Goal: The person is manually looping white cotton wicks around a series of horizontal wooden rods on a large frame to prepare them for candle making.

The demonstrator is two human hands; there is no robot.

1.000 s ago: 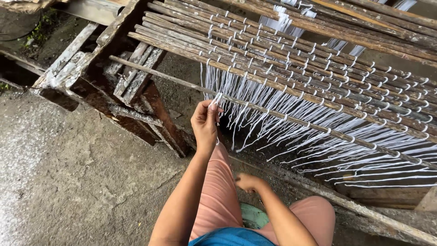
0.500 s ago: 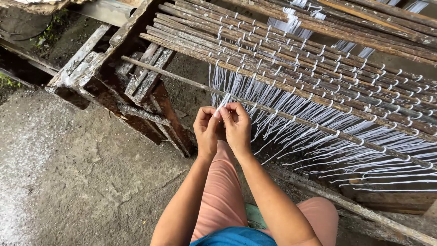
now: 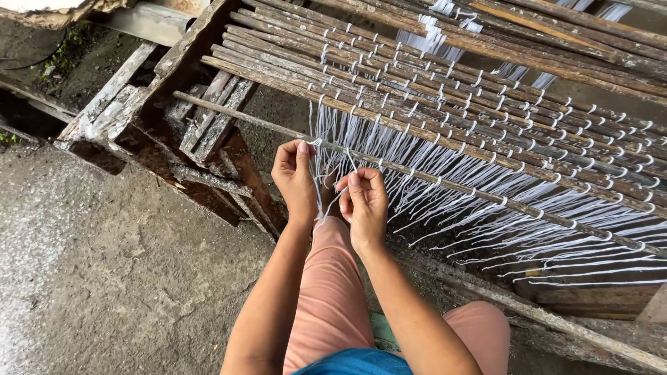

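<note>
A mat of thin wooden sticks (image 3: 445, 83) lies bound together by rows of white string, with loose white string ends (image 3: 431, 173) hanging off its near side. The nearest thin stick (image 3: 229, 111) runs across just above my hands. My left hand (image 3: 295, 179) pinches a white string end near that stick. My right hand (image 3: 365, 201) sits right beside it, fingers closed on another white string end. Both hands are close together at the left end of the hanging strings.
A weathered wooden frame (image 3: 146, 97) supports the sticks at the left. Rough concrete floor (image 3: 104, 278) spreads below left. A long wooden pole (image 3: 556, 319) lies along the ground at the right. My knees in pink shorts (image 3: 333, 292) are under my arms.
My right hand rose from my lap to join the left at the strings. Both hands now sit slightly lower and apart, each drawing a string end.
</note>
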